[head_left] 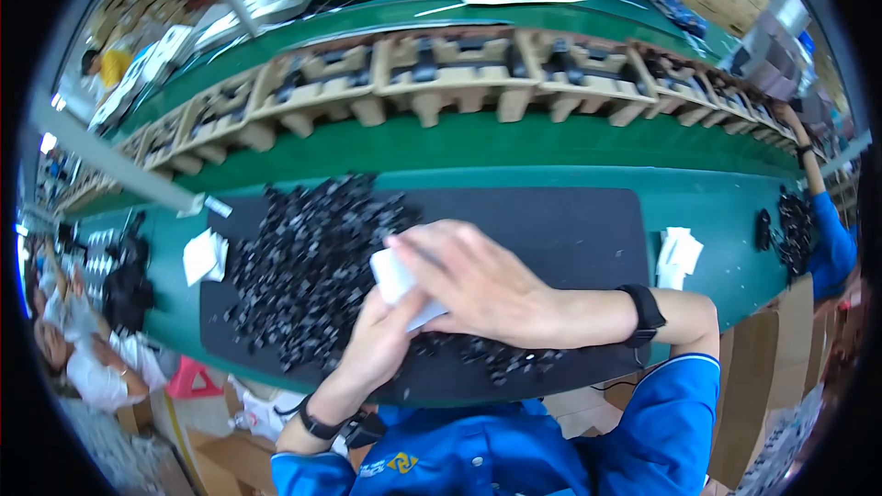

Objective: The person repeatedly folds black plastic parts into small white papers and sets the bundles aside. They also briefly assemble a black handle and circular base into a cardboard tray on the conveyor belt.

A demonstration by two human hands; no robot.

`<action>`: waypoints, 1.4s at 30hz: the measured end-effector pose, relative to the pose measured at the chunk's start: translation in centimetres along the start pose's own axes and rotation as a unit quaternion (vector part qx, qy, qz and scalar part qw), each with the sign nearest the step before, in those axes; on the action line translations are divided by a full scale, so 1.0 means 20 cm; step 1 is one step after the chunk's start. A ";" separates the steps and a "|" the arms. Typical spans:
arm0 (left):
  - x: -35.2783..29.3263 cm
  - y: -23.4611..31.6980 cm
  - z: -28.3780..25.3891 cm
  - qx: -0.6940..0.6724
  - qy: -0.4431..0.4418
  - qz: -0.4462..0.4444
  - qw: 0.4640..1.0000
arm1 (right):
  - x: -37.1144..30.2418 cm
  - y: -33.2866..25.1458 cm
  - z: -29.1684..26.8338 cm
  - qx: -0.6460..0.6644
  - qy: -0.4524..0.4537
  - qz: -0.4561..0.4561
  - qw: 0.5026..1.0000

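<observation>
Between my two hands is a small wad of white paper-like slips (391,277), held above the black mat (570,230). My left hand (378,340) grips it from below, with the thumb along its side. Over the top lies my right hand (491,289), its fingers closed round the far side and slightly smeared by motion. A broad heap of small black parts (303,266) is spread on the mat, left of and beneath my hands. Smaller black pieces (505,358) lie under my right wrist.
White slips (204,257) lie left of the mat, more white slips (680,253) right of it. Cardboard trays (450,78) with black parts line the green bench's far side. At right, a co-worker's blue-sleeved arm (827,230) is beside another black heap (795,230). A grey post (119,161) slants at left.
</observation>
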State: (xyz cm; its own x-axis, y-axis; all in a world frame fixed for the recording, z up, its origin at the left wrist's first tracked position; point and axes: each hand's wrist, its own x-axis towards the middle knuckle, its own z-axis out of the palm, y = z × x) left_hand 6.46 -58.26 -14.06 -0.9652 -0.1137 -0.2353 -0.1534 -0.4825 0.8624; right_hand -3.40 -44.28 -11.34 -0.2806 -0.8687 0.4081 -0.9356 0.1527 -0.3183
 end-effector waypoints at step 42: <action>-0.13 0.00 -0.08 0.332 -0.105 0.005 0.937 | -0.40 0.29 0.10 -0.055 -0.165 0.386 0.906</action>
State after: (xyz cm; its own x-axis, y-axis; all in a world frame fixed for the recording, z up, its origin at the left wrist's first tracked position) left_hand 9.24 -59.29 -14.22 -0.9769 0.0919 -0.1927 -0.1750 0.1724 0.9694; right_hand -6.08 -37.44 -18.20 -0.7981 -0.5741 -0.1827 -0.5091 0.8048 -0.3051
